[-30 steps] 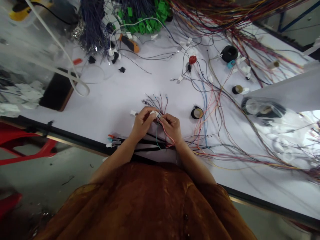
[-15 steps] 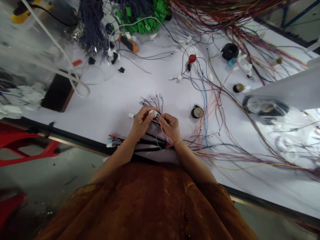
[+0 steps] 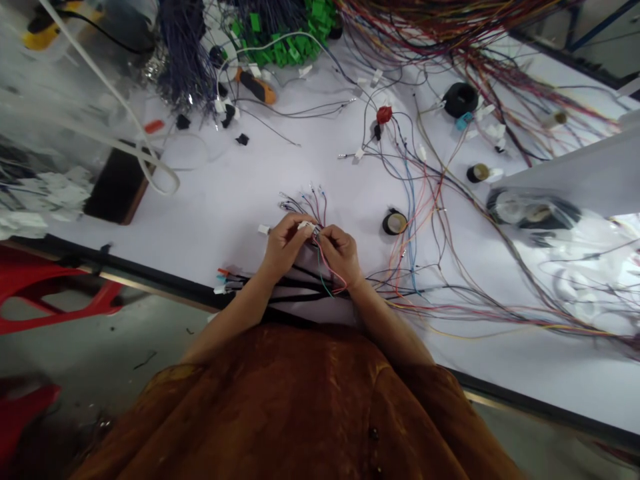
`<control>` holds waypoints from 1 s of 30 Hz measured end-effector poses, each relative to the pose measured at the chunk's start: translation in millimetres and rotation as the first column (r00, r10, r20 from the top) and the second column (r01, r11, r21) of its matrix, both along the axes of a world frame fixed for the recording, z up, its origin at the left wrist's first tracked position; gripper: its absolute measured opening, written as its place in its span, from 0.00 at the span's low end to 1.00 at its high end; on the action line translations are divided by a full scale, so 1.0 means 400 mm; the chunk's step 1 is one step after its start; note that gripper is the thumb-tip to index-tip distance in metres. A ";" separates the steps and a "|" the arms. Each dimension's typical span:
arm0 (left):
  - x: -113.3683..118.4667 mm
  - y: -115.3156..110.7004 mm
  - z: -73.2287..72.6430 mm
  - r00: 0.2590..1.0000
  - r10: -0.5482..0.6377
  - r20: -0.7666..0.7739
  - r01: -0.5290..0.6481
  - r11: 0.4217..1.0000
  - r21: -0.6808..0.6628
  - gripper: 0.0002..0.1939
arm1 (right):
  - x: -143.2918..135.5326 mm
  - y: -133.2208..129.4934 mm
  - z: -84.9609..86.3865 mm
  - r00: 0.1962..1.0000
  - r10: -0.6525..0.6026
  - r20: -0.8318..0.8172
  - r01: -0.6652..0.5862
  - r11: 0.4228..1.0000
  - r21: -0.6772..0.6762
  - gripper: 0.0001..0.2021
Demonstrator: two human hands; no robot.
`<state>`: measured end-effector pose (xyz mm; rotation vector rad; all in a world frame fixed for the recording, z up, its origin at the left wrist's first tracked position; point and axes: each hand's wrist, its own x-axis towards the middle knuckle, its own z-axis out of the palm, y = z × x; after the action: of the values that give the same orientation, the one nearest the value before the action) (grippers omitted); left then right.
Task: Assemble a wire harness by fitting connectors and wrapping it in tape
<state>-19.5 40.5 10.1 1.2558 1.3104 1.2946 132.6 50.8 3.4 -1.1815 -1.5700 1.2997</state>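
Observation:
A small white connector is pinched between the thumb and fingers of my left hand. Close beside it on the right, my right hand pinches thin wires at the connector's edge. Red and green wires hang below the fingers. Several loose wires with metal terminals fan out above both hands. Another white connector lies just left of my left hand. Black-sleeved cables run under my wrists and end at the left in orange, blue and white connectors.
A black tape roll stands right of my hands, near blue and red wires. Farther back are an orange-black tool, green connectors and a large wire bundle. A dark box lies at left, a plastic bag at right.
The green wire below my hands has swung to the right, beside the red wire. Both hands keep nearly the same place and grip.

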 end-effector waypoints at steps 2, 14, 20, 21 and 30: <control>0.002 -0.001 -0.004 1.000 -0.016 0.008 0.016 1.000 -0.011 0.12 | -0.002 0.000 -0.008 1.000 -0.010 0.013 0.010 1.000 0.010 0.13; -0.011 0.014 -0.044 0.965 0.052 0.256 -0.010 0.987 -0.163 0.17 | 0.005 0.025 0.035 0.958 -0.021 0.285 -0.120 0.877 0.466 0.12; -0.006 0.020 -0.043 0.912 0.149 0.383 -0.078 0.978 -0.195 0.15 | 0.034 0.029 0.043 0.922 -0.235 -0.307 0.261 0.964 0.048 0.19; -0.006 0.022 -0.043 0.904 0.161 0.396 -0.090 0.977 -0.192 0.15 | 0.052 0.039 0.049 0.893 -0.302 -0.334 0.318 0.948 -0.007 0.21; -0.009 0.022 -0.051 0.906 0.182 0.381 -0.116 0.975 -0.192 0.17 | 0.279 0.236 0.071 0.945 -0.305 -0.115 0.276 0.937 -0.213 0.18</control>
<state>-23.1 49.1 -10.3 0.7372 1.2046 1.4270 244.2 145.2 31.8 -1.3488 -1.1317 1.3281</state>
